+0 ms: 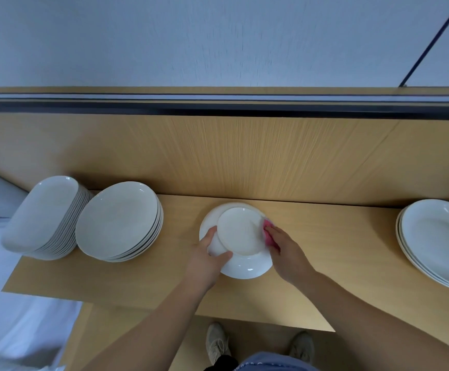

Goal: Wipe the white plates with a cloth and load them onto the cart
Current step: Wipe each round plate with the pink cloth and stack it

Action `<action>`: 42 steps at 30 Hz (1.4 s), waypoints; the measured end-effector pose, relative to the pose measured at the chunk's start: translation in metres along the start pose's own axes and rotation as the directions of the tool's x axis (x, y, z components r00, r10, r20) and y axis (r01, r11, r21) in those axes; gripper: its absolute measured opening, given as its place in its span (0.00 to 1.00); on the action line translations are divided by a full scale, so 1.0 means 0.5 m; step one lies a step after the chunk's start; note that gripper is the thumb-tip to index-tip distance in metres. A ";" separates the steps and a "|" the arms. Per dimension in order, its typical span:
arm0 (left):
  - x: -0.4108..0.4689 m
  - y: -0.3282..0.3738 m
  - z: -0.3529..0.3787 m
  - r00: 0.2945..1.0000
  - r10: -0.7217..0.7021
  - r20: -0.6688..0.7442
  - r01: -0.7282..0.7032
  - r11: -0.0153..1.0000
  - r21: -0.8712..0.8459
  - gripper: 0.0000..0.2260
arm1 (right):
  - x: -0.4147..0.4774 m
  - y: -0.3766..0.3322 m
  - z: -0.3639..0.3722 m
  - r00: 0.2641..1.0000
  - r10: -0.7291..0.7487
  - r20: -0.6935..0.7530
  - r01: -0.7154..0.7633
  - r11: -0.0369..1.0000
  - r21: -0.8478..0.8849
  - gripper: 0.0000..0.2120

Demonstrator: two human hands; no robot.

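Observation:
A white plate [240,236] lies upside down on the wooden shelf [325,258], its foot ring facing up. My left hand [207,259] grips the plate's left rim, thumb on top. My right hand [284,253] presses a pink cloth [268,232] against the plate's right edge; most of the cloth is hidden under my fingers. No cart is in view.
Two stacks of white plates stand at the left: a tall leaning one [44,218] and a lower one [120,222]. A short stack [440,242] sits at the right end. A wooden back panel [244,156] rises behind the shelf. My shoes [218,341] show below.

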State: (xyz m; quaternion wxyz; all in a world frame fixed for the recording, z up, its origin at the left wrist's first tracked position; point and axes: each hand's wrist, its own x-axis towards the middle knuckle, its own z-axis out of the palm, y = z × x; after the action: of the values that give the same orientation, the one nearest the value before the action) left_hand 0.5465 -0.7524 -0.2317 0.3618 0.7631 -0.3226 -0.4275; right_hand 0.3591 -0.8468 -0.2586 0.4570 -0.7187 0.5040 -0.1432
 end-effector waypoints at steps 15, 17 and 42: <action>0.003 0.001 0.019 1.000 -0.002 0.007 0.002 0.996 0.089 0.31 | 0.055 -0.079 0.001 0.995 -0.090 0.030 0.093 0.857 -0.508 0.24; 0.003 0.000 0.023 1.000 -0.008 0.007 0.007 0.994 0.109 0.31 | 0.067 -0.077 0.020 0.996 -0.059 0.066 0.087 0.798 -0.596 0.24; 0.006 0.004 0.021 1.000 0.017 0.025 -0.017 1.000 -0.001 0.26 | 0.022 -0.012 -0.009 0.813 -0.315 0.490 0.522 0.767 -0.372 0.26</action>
State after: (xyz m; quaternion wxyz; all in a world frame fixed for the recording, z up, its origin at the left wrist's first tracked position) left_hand 0.5382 -0.7588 -0.2349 0.3616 0.7548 -0.3332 -0.4342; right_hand 0.3643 -0.8581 -0.2542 0.3073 -0.9196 0.2417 0.0386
